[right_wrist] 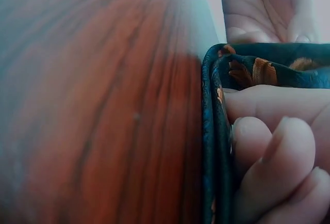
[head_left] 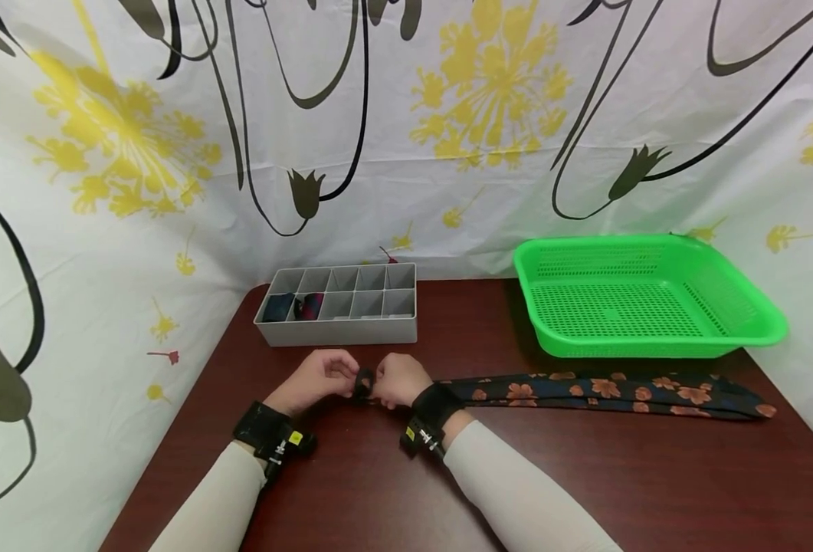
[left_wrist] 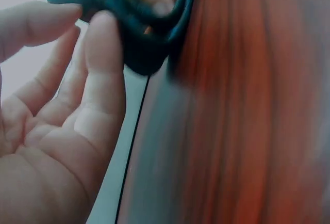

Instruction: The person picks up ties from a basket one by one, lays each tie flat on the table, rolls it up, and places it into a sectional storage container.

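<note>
**Two hands on the rolled end of a tie**

Two hands meet near my edge of the counter (head_left: 351,491). My left hand (head_left: 316,377) has its fingers curled in a light grip on a small rolled end of the necktie (head_left: 606,392); from the left wrist view the fingertips (left_wrist: 100,38) press against the dark blue fold, the palm half open below. My right hand (head_left: 398,379) pinches the same roll from the other side, and the right wrist view shows its fingers (right_wrist: 268,146) curled round the layered edge of the cloth, which stands on the wood.

From the roll, the rest of the tie, dark with orange flowers, lies flat and runs to the right across the counter.

Beyond the hands sits a grey divided organizer (head_left: 337,328), with two rolled dark items in its front left compartments. Farther right, just behind the tie, is a green mesh basket (head_left: 758,330). A white curtain (head_left: 447,153) with yellow flowers closes the back.
</note>
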Motion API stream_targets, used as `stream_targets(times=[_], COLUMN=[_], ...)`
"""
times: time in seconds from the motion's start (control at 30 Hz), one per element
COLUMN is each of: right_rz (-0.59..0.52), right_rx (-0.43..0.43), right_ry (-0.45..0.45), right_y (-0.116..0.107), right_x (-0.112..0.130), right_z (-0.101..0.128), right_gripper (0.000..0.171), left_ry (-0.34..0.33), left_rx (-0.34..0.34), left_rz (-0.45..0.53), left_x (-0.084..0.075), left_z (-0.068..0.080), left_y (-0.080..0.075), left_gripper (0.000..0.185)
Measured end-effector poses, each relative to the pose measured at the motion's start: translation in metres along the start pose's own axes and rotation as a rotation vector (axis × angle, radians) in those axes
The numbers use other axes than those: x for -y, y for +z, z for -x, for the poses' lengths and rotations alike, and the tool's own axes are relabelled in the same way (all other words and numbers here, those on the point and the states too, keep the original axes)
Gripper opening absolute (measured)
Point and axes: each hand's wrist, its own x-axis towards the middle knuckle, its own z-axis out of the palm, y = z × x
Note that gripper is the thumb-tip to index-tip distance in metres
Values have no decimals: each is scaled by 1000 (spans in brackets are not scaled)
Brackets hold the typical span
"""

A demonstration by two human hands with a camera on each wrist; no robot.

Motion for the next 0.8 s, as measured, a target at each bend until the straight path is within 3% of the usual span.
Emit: stream_targets(times=[0.33,0.4,0.47,0.57,0.63,0.7,0.8], right_rz=[21,-39,-170,-432,-551,-560,-440], right_rx=[12,63,161,352,444,472,411], right_ry=[1,-5,-5,20,37,37,9], right_y=[-1,-4,-11,-25,-34,-41,-44], right_x=[-1,-3,-6,-11,-14,-16,-17], right_z=[0,-1,-1,0,1,3,4], right_gripper=[21,14,13,35,48,51,38], left_ry=[35,36,38,45,44,30,-34], left_rx=[-55,-61,-62,-65,-74,-93,-142], left_rz=[-217,-230,-236,-261,-300,-362,-463], left_x=[-11,-13,-14,-14,-13,-11,-11], left_z=[-3,-3,-3,-3,-4,-4,-4], left_y=[21,22,23,24,24,26,29], left_gripper=[15,15,15,15,15,14,10])
